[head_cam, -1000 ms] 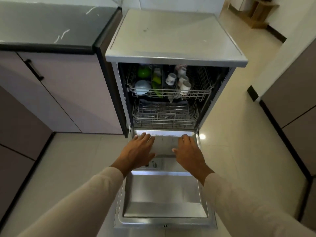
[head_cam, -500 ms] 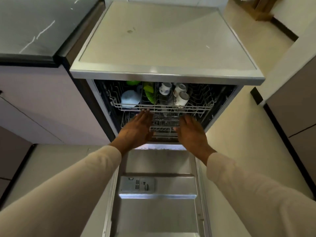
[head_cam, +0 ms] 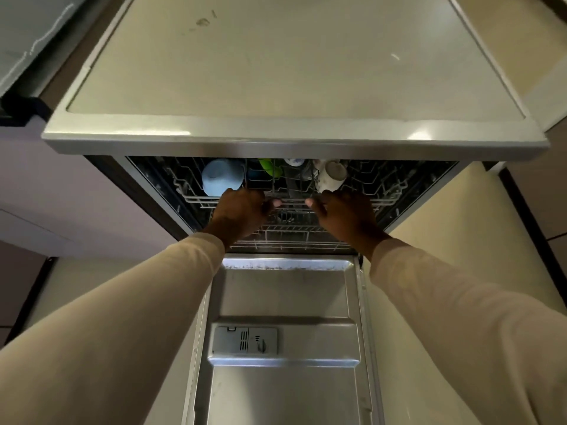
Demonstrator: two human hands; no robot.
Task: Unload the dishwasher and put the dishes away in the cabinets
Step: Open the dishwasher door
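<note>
The dishwasher (head_cam: 294, 136) stands open, its door (head_cam: 285, 378) folded flat toward me. Inside, the upper wire rack (head_cam: 383, 191) holds a pale blue bowl (head_cam: 221, 177), a green item (head_cam: 270, 167) and white patterned cups (head_cam: 333, 176). My left hand (head_cam: 242, 210) and my right hand (head_cam: 343, 213) both curl over the front rail of that upper rack, thumbs underneath. Below them the lower rack (head_cam: 288, 237) shows, mostly hidden by my hands and the upper rack.
A dark marbled countertop (head_cam: 27, 41) and pale cabinet fronts (head_cam: 61, 194) flank the dishwasher on the left. Cream tiled floor (head_cam: 445, 225) lies on the right, with a dark-edged cabinet (head_cam: 546, 197) further right. The open door fills the floor space right in front of me.
My hands rose from the open door to the upper rack and closed on its front rail. My head moved closer and higher over the dishwasher.
</note>
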